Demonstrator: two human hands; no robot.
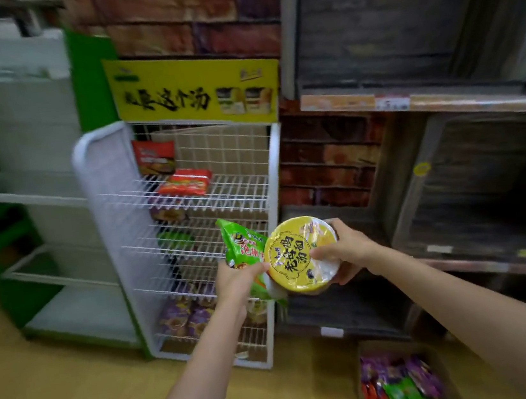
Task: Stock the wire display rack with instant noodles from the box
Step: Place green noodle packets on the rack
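A shop aisle, brick-pattern wall [171,20] at the back, pale wooden floor [61,376] below, and right in the middle stands the white wire display rack [188,229] under its yellow sign [193,89]. On the rack's top shelf, toward the left edge, a red noodle packet [154,156] stands upright against the back wire and two more red packets [186,182] lie stacked just in front of it. Darker packets sit at the left of the next shelves down, too blurred to read, and purple packets [186,316] crowd the bottom shelf. Both arms are out in front of the rack's lower right side. The left hand [237,281] grips a green noodle packet [243,252], fingers curled round its lower end, the packet tilting up and left. The right hand [345,252] holds a yellow-lidded noodle bowl [299,255] tipped so the lid faces the camera, thumb pressed on the lid, the other fingers wrapped underneath. Packet and bowl touch, the bowl overlapping the packet's right edge. Down at the bottom right, on the floor, the cardboard box [368,352] shows purple, green and red packets inside. Empty green-and-white shelving [30,196] runs along the left, dark wood-look shelves [443,102] along the right.
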